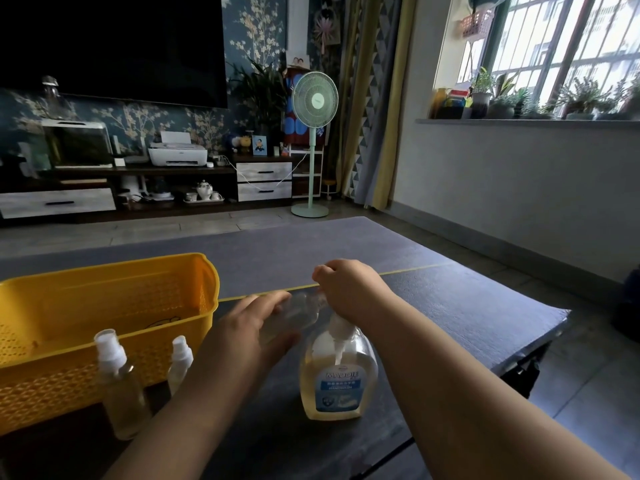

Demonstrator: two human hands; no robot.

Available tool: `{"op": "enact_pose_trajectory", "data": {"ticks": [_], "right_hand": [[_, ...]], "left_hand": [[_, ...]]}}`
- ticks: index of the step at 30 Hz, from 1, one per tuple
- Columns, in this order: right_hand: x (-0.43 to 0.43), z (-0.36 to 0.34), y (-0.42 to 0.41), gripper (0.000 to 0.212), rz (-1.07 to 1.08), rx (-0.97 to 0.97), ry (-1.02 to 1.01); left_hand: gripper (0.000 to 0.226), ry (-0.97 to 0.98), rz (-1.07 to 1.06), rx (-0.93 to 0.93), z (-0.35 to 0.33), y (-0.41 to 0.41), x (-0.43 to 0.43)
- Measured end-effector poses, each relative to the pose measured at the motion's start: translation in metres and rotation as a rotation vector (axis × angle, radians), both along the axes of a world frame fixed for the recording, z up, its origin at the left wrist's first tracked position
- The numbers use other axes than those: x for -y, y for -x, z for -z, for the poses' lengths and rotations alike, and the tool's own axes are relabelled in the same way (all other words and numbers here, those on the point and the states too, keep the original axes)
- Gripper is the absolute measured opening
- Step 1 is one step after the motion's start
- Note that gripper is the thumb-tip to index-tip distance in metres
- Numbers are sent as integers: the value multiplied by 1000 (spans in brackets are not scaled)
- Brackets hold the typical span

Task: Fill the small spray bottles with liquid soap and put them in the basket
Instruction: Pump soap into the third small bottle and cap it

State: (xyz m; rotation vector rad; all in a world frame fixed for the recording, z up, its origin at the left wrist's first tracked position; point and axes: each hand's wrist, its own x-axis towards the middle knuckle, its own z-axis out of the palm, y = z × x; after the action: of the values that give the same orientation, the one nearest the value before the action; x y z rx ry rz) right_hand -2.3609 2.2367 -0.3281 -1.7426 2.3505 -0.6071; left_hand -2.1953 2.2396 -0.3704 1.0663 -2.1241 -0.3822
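clear spray bottle (296,311) tilted, gripped between both hands

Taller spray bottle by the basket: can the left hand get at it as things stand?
Probably not yet: the left hand holds the clear bottle. Once freed, the taller spray bottle stands close, only the shorter spray bottle between.

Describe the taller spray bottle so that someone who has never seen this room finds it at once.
Find the yellow basket on the dark table. Two clear spray bottles with white tops stand in front of its near wall. The taller spray bottle is the left one; the shorter spray bottle stands right of it.
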Motion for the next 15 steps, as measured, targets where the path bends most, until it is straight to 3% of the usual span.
{"op": "enact_pose_trajectory", "data": {"ticks": [3, 6, 15], "right_hand": [[-1, 8, 0, 19, -21, -39, 1], [0, 16, -1, 33, -8, -56, -12], [-1, 7, -2, 34, 108, 176, 49]], "left_hand": [[48, -23, -14, 4, -2, 2, -4], [47, -55, -45, 39, -3, 2, -10], [49, -56, -48, 24, -7, 1, -12]]}}
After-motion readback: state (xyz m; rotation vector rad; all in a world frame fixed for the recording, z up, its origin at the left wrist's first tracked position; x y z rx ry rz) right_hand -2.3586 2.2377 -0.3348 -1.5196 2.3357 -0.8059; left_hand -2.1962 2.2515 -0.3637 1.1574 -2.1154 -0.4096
